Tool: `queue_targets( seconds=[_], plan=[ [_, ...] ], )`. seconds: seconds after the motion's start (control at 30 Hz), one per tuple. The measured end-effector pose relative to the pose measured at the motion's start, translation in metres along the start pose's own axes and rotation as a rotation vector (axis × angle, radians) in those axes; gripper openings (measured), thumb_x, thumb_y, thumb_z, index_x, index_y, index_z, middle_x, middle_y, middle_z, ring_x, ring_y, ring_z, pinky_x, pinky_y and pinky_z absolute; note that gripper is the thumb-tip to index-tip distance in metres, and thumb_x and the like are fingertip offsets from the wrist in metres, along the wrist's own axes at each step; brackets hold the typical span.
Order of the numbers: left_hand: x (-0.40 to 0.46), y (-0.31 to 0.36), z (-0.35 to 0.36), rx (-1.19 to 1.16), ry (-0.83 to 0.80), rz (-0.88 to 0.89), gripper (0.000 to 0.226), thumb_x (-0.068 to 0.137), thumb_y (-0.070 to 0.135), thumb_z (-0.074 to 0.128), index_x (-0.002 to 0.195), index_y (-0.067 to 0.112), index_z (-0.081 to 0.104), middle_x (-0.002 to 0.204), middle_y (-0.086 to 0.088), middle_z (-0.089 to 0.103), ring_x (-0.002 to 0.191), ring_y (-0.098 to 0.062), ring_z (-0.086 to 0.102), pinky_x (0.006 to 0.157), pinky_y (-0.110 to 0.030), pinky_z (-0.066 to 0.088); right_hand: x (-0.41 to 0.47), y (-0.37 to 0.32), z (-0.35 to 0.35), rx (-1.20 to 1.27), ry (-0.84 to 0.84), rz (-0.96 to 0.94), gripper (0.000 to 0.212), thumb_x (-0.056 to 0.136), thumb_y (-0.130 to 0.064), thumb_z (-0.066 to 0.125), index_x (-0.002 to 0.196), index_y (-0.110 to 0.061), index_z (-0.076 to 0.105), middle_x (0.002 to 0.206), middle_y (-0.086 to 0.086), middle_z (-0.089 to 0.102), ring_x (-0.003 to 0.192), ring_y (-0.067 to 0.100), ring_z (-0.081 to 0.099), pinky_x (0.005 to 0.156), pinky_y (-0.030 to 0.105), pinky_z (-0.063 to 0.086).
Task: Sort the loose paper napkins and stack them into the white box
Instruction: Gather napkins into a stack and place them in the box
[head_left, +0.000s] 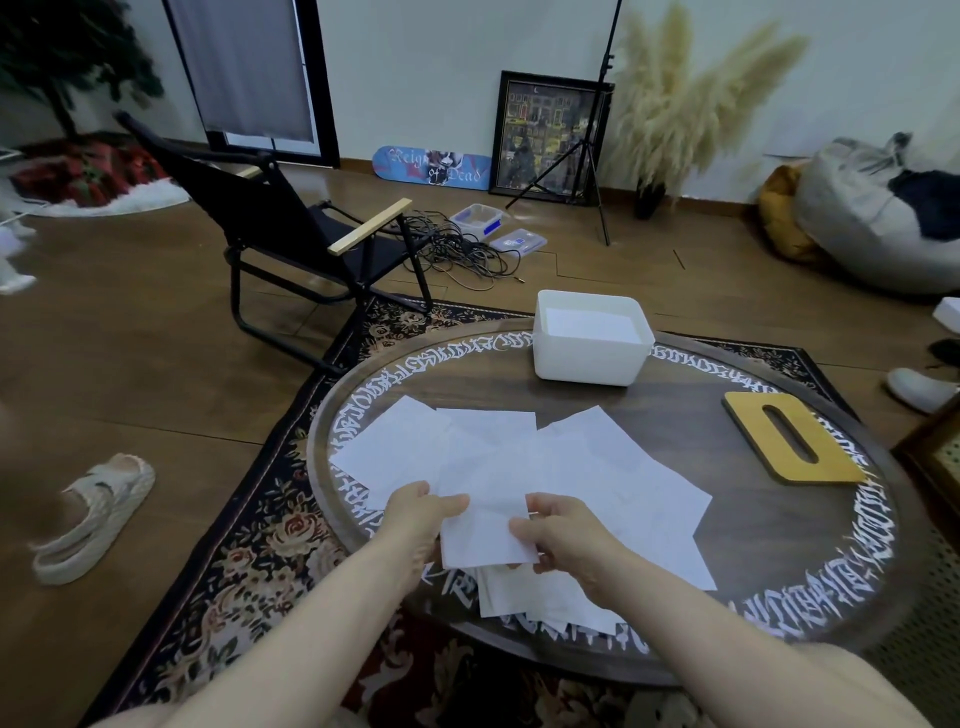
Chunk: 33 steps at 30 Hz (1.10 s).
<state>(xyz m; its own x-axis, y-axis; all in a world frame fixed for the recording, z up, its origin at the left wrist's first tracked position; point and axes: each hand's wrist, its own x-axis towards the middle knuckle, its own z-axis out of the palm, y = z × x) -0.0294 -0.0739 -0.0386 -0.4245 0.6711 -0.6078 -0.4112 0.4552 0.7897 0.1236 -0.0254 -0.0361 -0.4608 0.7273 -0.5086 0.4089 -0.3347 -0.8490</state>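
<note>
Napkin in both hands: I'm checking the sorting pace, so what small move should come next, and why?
Probably carry the napkin to the white box at the far side of the table and lay it flat inside. The left hand and right hand already pinch its edges, the box stands open, and more loose napkins wait.

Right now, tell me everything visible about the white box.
The white box is a rectangular, open-topped container with rounded corners and smooth matte walls, plastic by its look. It stands upright on the far side of the round table, its back overhanging the rim. White napkins lie flat inside. No hand touches it.
</note>
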Motion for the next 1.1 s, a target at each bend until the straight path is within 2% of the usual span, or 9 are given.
queue_targets(
  seconds=[0.07, 0.17, 0.33, 0.47, 0.53, 0.6, 0.77, 1.0, 1.1],
  plan=[
    [-0.001, 0.0, 0.0, -0.024, 0.023, 0.004, 0.034, 0.087, -0.008, 0.06, 0.12, -0.004, 0.05, 0.107, -0.014, 0.054, 0.089, -0.029, 0.057, 0.074, -0.038, 0.05, 0.0, 0.0, -0.001, -0.027, -0.008, -0.001, 0.02, 0.092, -0.006, 0.054, 0.107, -0.011, 0.066, 0.088, 0.004, 0.065, 0.06, 0.013, 0.056, 0.054, 0.022, 0.041],
    [0.0, -0.002, -0.001, 0.041, 0.032, 0.022, 0.01, 0.087, -0.008, 0.06, 0.093, 0.0, 0.061, 0.096, -0.016, 0.063, 0.087, -0.032, 0.06, 0.083, -0.043, 0.051, 0.0, -0.001, 0.0, -0.054, -0.064, 0.01, 0.021, 0.091, -0.005, 0.054, 0.107, -0.01, 0.066, 0.082, 0.002, 0.067, 0.055, 0.012, 0.059, 0.052, 0.022, 0.04],
    [0.001, -0.003, -0.001, 0.124, -0.003, 0.062, 0.022, 0.088, -0.009, 0.056, 0.076, 0.007, 0.064, 0.086, -0.016, 0.067, 0.085, -0.034, 0.063, 0.085, -0.047, 0.053, 0.0, -0.003, -0.001, -0.145, -0.004, -0.01, 0.008, 0.088, -0.007, 0.058, 0.09, -0.012, 0.064, 0.068, -0.001, 0.061, 0.051, 0.011, 0.054, 0.05, 0.022, 0.035],
    [0.001, -0.002, -0.005, 0.083, -0.013, 0.08, 0.026, 0.089, -0.011, 0.051, 0.076, 0.008, 0.062, 0.079, -0.012, 0.065, 0.076, -0.029, 0.061, 0.077, -0.04, 0.053, 0.011, -0.002, -0.012, -0.324, 0.166, -0.047, 0.021, 0.087, -0.019, 0.064, 0.107, -0.015, 0.061, 0.082, -0.001, 0.065, 0.059, 0.011, 0.059, 0.05, 0.018, 0.038],
    [0.0, -0.001, -0.008, 0.06, -0.002, 0.084, 0.027, 0.09, -0.011, 0.05, 0.076, 0.008, 0.062, 0.08, -0.012, 0.065, 0.071, -0.026, 0.061, 0.073, -0.034, 0.052, 0.017, 0.001, -0.02, -0.444, 0.254, -0.067, 0.031, 0.085, -0.025, 0.067, 0.113, -0.015, 0.058, 0.095, -0.001, 0.061, 0.074, 0.013, 0.06, 0.064, 0.025, 0.048],
    [0.0, 0.0, -0.012, 0.062, 0.009, 0.092, 0.027, 0.091, -0.01, 0.049, 0.076, 0.009, 0.062, 0.081, -0.012, 0.065, 0.07, -0.025, 0.061, 0.072, -0.032, 0.051, 0.02, 0.002, -0.026, -0.524, 0.322, -0.05, 0.041, 0.083, -0.028, 0.069, 0.119, -0.017, 0.054, 0.108, 0.0, 0.055, 0.088, 0.015, 0.058, 0.076, 0.03, 0.047],
    [-0.001, 0.002, -0.017, 0.079, 0.032, 0.11, 0.026, 0.092, -0.008, 0.046, 0.08, 0.009, 0.061, 0.08, -0.008, 0.064, 0.072, -0.026, 0.06, 0.067, -0.03, 0.05, 0.028, 0.003, -0.03, -0.547, 0.327, 0.059, 0.065, 0.078, -0.028, 0.075, 0.133, -0.014, 0.042, 0.127, 0.005, 0.046, 0.096, 0.022, 0.059, 0.085, 0.036, 0.05],
    [-0.001, 0.008, -0.019, 0.074, 0.042, 0.128, 0.028, 0.095, -0.004, 0.045, 0.078, 0.013, 0.06, 0.084, -0.009, 0.064, 0.074, -0.025, 0.061, 0.068, -0.03, 0.05, 0.031, 0.002, -0.025, -0.562, 0.32, 0.081, 0.064, 0.077, -0.022, 0.075, 0.131, -0.015, 0.042, 0.102, -0.002, 0.052, 0.089, 0.021, 0.06, 0.086, 0.036, 0.05],
    [-0.002, 0.01, -0.019, 0.068, 0.051, 0.134, 0.028, 0.095, -0.004, 0.046, 0.077, 0.013, 0.059, 0.079, -0.006, 0.063, 0.07, -0.023, 0.059, 0.062, -0.027, 0.048, 0.032, 0.003, -0.024, -0.566, 0.341, 0.085, 0.059, 0.075, -0.021, 0.074, 0.126, -0.016, 0.046, 0.104, -0.001, 0.056, 0.094, 0.022, 0.061, 0.084, 0.036, 0.051]
  ],
)
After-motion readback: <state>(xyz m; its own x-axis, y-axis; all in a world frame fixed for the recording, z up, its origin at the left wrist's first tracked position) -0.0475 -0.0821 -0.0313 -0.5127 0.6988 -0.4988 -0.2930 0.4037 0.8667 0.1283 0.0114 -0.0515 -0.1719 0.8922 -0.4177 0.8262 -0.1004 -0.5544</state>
